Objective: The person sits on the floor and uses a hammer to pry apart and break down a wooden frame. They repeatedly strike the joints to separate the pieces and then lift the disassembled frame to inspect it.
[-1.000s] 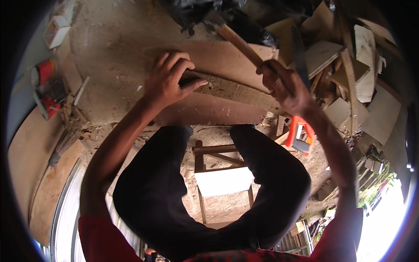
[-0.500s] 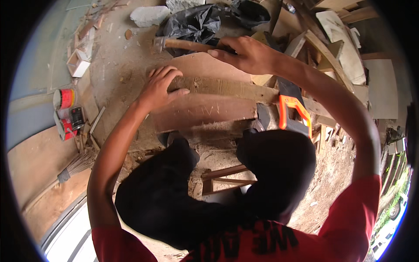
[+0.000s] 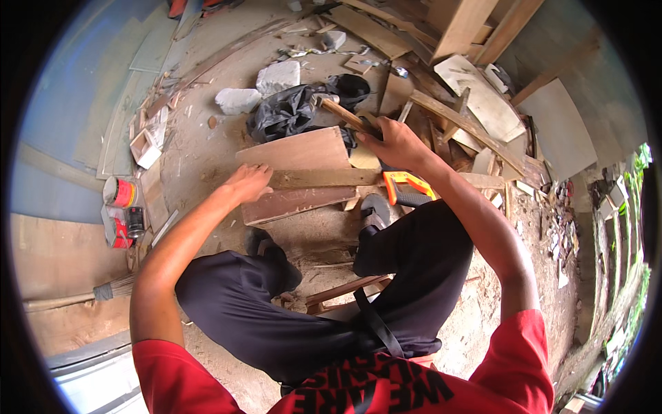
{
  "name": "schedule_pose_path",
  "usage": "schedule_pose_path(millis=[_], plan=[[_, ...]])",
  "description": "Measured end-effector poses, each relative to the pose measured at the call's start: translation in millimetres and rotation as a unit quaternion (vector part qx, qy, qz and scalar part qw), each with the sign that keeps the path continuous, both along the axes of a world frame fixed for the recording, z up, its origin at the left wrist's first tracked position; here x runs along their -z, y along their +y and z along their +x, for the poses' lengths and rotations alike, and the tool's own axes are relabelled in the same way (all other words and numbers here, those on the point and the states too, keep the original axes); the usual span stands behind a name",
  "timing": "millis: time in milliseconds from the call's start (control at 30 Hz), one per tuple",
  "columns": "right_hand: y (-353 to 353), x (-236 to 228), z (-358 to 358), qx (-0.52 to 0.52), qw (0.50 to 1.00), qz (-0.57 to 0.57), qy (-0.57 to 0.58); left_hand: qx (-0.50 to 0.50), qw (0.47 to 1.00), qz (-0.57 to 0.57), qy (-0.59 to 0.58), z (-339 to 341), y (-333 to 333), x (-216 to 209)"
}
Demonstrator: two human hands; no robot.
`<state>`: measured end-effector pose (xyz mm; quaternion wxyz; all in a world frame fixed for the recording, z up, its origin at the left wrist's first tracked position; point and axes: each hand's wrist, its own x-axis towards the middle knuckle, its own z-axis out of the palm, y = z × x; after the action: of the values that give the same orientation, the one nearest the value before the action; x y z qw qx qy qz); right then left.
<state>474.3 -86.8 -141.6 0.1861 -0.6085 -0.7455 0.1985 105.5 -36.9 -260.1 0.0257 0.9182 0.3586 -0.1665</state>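
Note:
My right hand (image 3: 400, 143) is wrapped round the wooden handle of a hammer (image 3: 345, 114), which is raised above the boards with its head toward the far left. My left hand (image 3: 248, 183) presses on the left part of a narrow wooden strip (image 3: 321, 178), its fingers curled over it. Beneath the strip lie a light brown board (image 3: 303, 150) on the far side and a darker reddish board (image 3: 296, 203) on the near side. A handsaw with an orange handle (image 3: 407, 183) lies by the strip's right end. Whether a nail is under my left fingers cannot be seen.
Black plastic bags (image 3: 283, 114) and pale blocks (image 3: 278, 77) lie beyond the boards. Scrap wood (image 3: 476, 131) is heaped at the right. Cans (image 3: 121, 192) and a broom (image 3: 107, 291) are at the left. A small wooden frame (image 3: 345, 293) sits between my legs.
The view has tilted up, showing more of the far floor. The hammer now points more obliquely, raised at its head. My left fingers, spread before, are closer together on the strip.

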Motion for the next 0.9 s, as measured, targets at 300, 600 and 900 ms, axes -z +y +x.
schedule_pose_path(millis=[300, 600, 900], plan=[[-20.5, 23.1, 30.3, 0.095, 0.990, -0.045, 0.093, -0.007, 0.995, -0.092, 0.035, 88.9, 31.0, -26.3], [-2.4, 25.0, 17.3, 0.016, 0.985, 0.031, 0.167, 0.076, 0.976, -0.116, -0.169, 127.2, 14.6, 34.6], [44.0, 44.4, 19.8, 0.003, 0.990, 0.048, 0.132, 0.036, 0.967, -0.149, -0.205, 130.2, 21.7, 34.9]])
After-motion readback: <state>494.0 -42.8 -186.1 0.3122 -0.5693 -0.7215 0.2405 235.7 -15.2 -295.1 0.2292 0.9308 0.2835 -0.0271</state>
